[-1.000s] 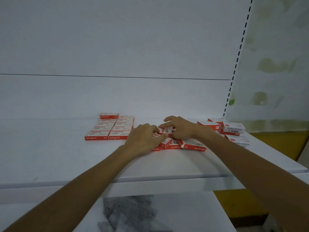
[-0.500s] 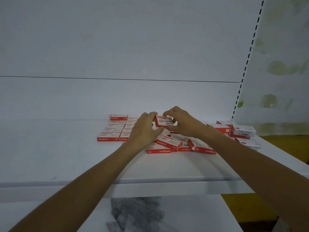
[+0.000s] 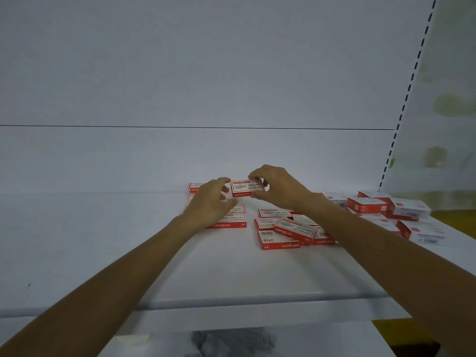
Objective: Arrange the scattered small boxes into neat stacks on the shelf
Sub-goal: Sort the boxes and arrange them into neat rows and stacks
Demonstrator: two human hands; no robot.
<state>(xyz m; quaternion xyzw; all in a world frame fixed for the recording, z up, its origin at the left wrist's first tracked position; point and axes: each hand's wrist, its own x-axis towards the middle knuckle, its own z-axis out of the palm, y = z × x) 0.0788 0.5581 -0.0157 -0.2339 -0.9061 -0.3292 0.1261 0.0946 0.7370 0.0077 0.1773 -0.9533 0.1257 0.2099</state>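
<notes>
A small red-and-white box [image 3: 247,188] is held in the air above the white shelf [image 3: 128,240], its face tilted toward me. My right hand [image 3: 278,186] pinches its right end. My left hand [image 3: 210,202] has its fingers at the box's left end and partly covers the tidy rows of boxes [image 3: 231,220] lying beneath it. To the right a loose pile of boxes [image 3: 286,231] lies crooked on the shelf.
Bigger red-and-white boxes [image 3: 386,210] lie jumbled at the shelf's right end near the slotted upright [image 3: 401,109]. The white back panel rises behind. The shelf's front lip [image 3: 206,304] runs below my forearms, with a grey heap [image 3: 231,341] on the lower shelf.
Both hands picked one box out of the loose pile and carried it up and left, over the tidy rows. The camera view shifted so the boxes sit further right.
</notes>
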